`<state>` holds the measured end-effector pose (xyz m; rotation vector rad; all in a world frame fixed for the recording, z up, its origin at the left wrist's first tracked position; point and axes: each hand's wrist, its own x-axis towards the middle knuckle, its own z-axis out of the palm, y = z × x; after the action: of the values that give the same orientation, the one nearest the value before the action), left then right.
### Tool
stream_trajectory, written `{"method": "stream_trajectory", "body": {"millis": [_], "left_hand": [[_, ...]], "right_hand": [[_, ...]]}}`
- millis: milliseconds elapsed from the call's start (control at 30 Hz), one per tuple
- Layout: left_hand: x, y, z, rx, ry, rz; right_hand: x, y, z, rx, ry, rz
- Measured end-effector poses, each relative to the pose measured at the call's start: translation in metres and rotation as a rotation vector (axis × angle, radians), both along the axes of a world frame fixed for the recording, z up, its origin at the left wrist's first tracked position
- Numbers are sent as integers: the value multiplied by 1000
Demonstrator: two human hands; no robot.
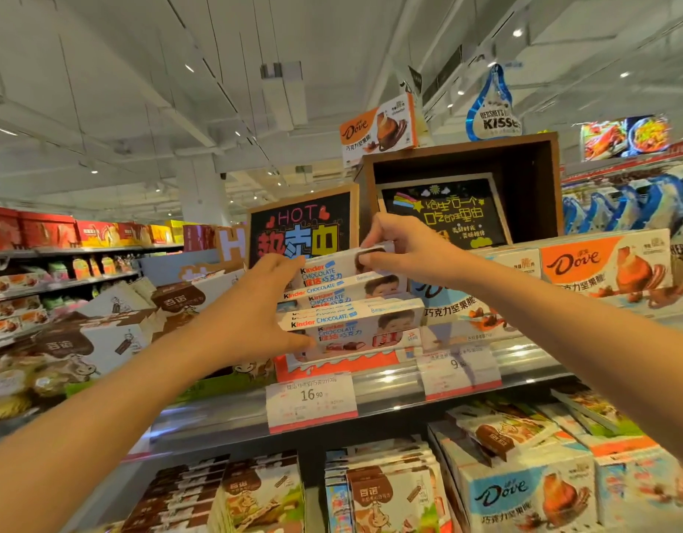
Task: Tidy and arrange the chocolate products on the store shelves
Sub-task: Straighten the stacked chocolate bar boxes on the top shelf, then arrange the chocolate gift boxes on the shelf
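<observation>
Two hands work a stack of Kinder chocolate boxes (351, 302) on a store's upper shelf (390, 382).

The right hand (401, 248) pinches the top right corner of the rearmost Kinder box (332, 265), fingers curled over its edge, while the left hand (255, 313) presses spread, nearly straight fingers against the left ends of the boxes, thumb near the front one. The boxes stand tilted in a red and white display tray (332, 365), above a price tag (312, 402) reading 16.90. Orange Dove boxes (605, 267) sit just beside them to the right; a "HOT" chalkboard sign (299, 228) stands behind. More chocolate boxes fill the lower shelf (370, 486).
</observation>
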<state>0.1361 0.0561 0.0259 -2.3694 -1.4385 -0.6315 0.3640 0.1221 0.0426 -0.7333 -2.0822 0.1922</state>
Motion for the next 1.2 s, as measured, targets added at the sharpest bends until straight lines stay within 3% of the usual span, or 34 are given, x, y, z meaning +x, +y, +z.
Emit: {"method": "stream_trajectory", "body": {"millis": [133,367,533,733,933,1067,1200], "left_hand": [[1,-2,-3,41,49,11],[23,-14,2,246,346,373],[63,-9,16,106,212,240],[131,8,28,96,-42,14],[194,34,33,37,-31,-52],[220,46,32,-39,2,18],[235,53,28,-110,-13,100]], "right_hand": [[5,-4,-5,-18,85,54],[27,-20,1,-65,-107,-21],[77,-28,8,-168,-55,-51],[164,-28,19,-162,32,-109],[245,-16,28,-129,-166,-256],[274,0,22,-58,-418,-357],[285,15,15,-76,-517,-336]]}}
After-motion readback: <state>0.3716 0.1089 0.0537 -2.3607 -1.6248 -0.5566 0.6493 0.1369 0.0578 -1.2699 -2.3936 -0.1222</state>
